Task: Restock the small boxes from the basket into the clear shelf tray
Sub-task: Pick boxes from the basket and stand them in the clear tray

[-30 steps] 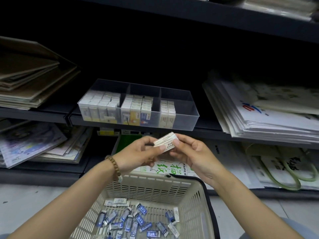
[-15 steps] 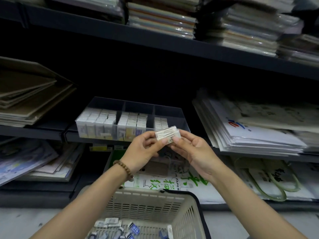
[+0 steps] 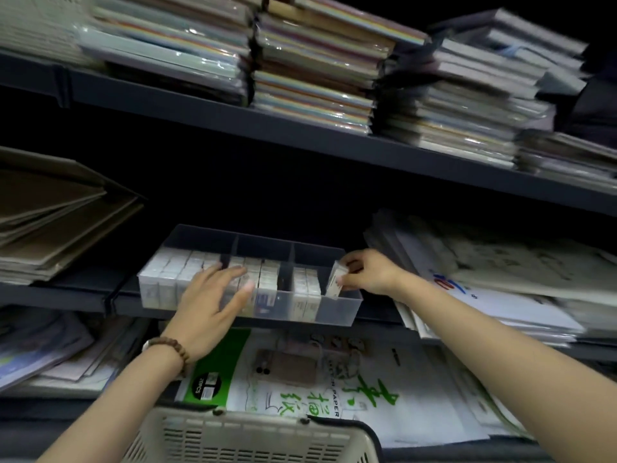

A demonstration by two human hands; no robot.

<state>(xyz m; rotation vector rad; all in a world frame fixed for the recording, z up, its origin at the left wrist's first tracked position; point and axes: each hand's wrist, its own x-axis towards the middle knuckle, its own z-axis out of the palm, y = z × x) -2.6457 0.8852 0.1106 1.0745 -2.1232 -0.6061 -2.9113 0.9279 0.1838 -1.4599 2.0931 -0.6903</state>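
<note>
The clear tray (image 3: 337, 317) sits on the middle shelf (image 3: 66, 295). It has three parts side by side. The left part and the middle part are full of rows of boxes (image 3: 267, 282). The right part has two rows on its left side.

The right hand (image 3: 370, 272) is at the right side of that part. Its grip is clamped on the small boxes (image 3: 336, 282), pinched between thumb and fingers. They are tilted and reach down inside the tray. I cannot tell how many there are.

The left hand (image 3: 210, 302) has its grip apart. Its fingers are spread flat on the boxes in the left and middle parts. A bead bracelet (image 3: 173, 349) is on that wrist.

The basket (image 3: 253, 436) is near, at the bottom, between the arms.
</note>
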